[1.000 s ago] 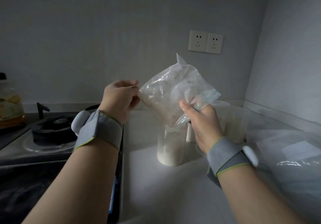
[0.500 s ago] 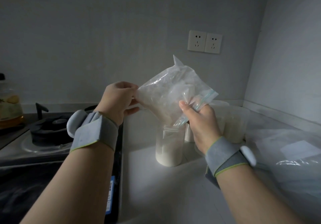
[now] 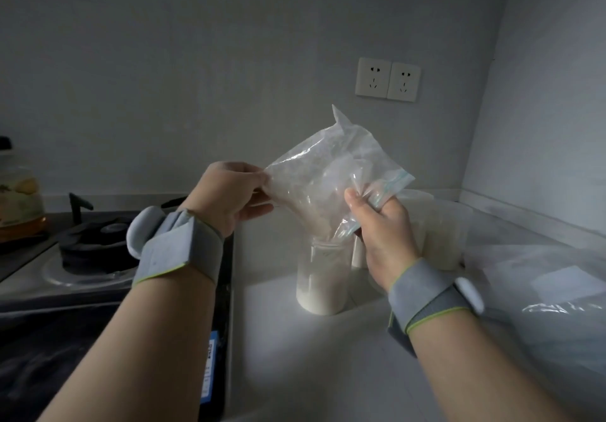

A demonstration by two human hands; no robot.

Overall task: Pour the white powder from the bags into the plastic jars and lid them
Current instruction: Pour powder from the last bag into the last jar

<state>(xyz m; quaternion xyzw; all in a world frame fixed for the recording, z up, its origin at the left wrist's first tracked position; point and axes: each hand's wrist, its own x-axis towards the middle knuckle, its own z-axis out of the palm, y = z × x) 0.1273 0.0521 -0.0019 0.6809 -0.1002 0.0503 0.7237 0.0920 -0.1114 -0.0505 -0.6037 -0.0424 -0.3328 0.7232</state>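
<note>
A clear zip bag (image 3: 323, 179) with a little white powder clinging inside is tipped mouth-down over an open plastic jar (image 3: 322, 279) on the white counter (image 3: 295, 356). White powder fills most of the jar. My left hand (image 3: 229, 197) pinches the bag's left edge. My right hand (image 3: 382, 225) grips the bag near its blue zip strip, just above the jar's mouth. Behind my right hand stand more white jars or lids (image 3: 439, 231), partly hidden.
A gas stove (image 3: 88, 251) with a black burner sits left of the counter, and a glass jar (image 3: 19, 205) stands at the far left. Crumpled clear plastic bags (image 3: 541, 290) lie at the right. Two wall sockets (image 3: 388, 79) are on the back wall.
Both hands and the bag have sunk slightly and shifted a little left over the jar. The grips are unchanged.
</note>
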